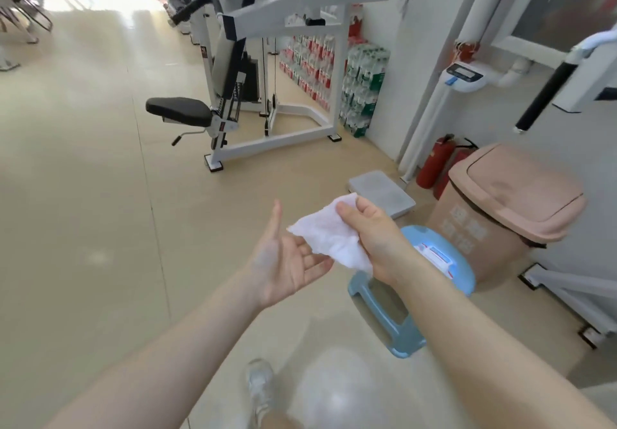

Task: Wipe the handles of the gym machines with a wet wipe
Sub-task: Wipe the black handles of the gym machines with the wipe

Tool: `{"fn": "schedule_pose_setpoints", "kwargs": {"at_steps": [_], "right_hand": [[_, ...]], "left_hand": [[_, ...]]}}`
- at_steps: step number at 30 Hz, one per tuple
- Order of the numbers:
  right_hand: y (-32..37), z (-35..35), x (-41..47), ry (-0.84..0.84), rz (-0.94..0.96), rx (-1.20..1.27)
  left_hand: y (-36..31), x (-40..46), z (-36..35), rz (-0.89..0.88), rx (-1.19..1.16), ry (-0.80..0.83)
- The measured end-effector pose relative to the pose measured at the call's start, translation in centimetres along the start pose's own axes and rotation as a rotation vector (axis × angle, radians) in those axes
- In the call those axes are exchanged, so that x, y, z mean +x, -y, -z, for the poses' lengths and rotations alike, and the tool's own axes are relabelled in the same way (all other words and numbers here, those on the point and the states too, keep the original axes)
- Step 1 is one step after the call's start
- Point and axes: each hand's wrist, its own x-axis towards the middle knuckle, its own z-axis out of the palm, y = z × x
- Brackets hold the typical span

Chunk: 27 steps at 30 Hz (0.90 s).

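Note:
A crumpled white wet wipe (330, 235) hangs in front of me, pinched by my right hand (374, 238) along its right edge. My left hand (287, 258) is palm up and open just under the wipe's left corner, fingers spread. Ahead stands a white gym machine (273, 61) with a black seat (178, 111) and black padded handles (197, 8) up at its left. Another black handle (547, 91) slants down from a machine at the right edge. A pack of wet wipes (437, 255) lies on a blue stool (394, 321) below my right wrist.
A pink swing-lid bin (500, 208) stands right of the stool, with two red fire extinguishers (434, 161) behind it. A floor scale (384, 191) and its column sit by the wall. Stacked bottle packs (360, 88) line the wall behind the machine. Open beige floor spreads to the left.

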Motion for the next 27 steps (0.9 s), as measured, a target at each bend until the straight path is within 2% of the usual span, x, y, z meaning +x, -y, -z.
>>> {"fn": "schedule_pose_setpoints", "kwargs": {"at_steps": [4,8,11,16,19,21,24,27], "right_hand": [[0.2,-3.0,11.0,0.003,0.014,-0.085],[3.8,-6.0,22.2,0.022,0.023,-0.228],[6.7,-8.2,30.0,0.075,0.068,-0.338],[9.8,-12.0,40.6,0.186,0.088,-0.230],[11.0,-14.8,46.3,0.243,0.121,-0.328],[11.5,-17.3,50.3,0.268,0.163,-0.395],[12.5,-21.5,56.5,0.187,0.242,-0.446],[13.7,-25.9,62.6,0.041,0.362,-0.557]], "left_hand": [[-7.9,5.6,4.1,-0.080,0.252,-0.105],[-18.3,11.6,7.3,-0.228,0.551,-0.143],[-26.3,15.1,9.4,-0.295,0.641,-0.154],[-37.7,19.9,14.4,-0.412,0.641,0.000],[-44.1,23.4,18.6,-0.419,0.596,0.096],[-48.4,25.7,21.7,-0.447,0.683,0.129],[-55.6,28.6,25.5,-0.494,0.958,0.199],[-63.3,31.9,28.2,-0.539,1.255,0.174]]}}
